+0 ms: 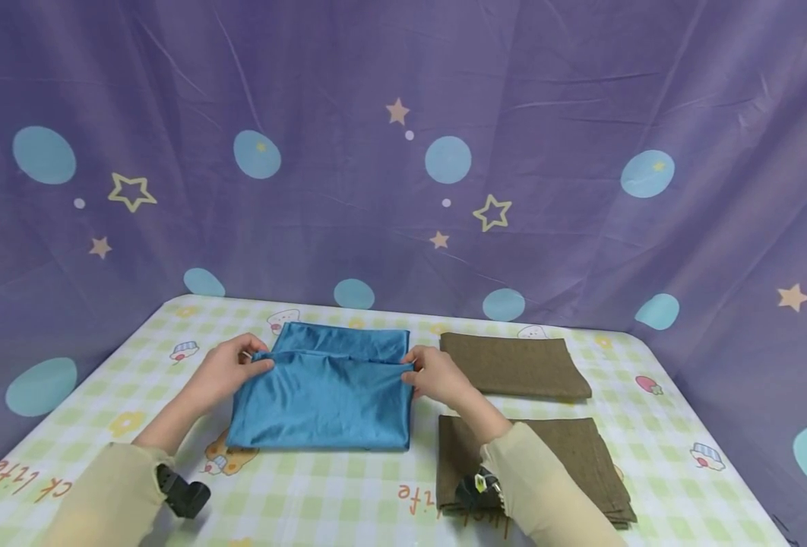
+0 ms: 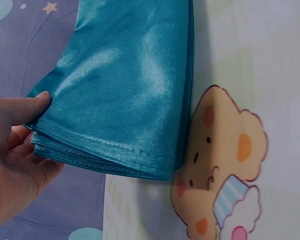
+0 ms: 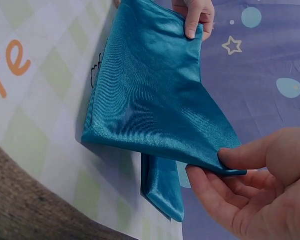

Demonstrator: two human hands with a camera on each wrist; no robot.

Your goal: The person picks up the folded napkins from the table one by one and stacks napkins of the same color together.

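A shiny blue cloth [image 1: 328, 403], folded in layers, lies on the table with its upper flap raised off the part behind it. My left hand [image 1: 229, 372] pinches the flap's left corner between thumb and fingers; stitched hems of several layers show beside that thumb [image 2: 32, 107] in the left wrist view. At the opposite corner my right hand [image 1: 438, 374] pinches the flap in the same way. The right wrist view shows the cloth [image 3: 154, 85] stretched between both hands, and a narrower folded part hanging beneath it.
Two folded brown cloths lie to the right, one farther back [image 1: 513, 366] and one nearer [image 1: 568, 463], partly under my right forearm. A checkered tablecloth [image 1: 308, 501] with cartoon prints covers the table. Behind it hangs a purple curtain [image 1: 349, 213].
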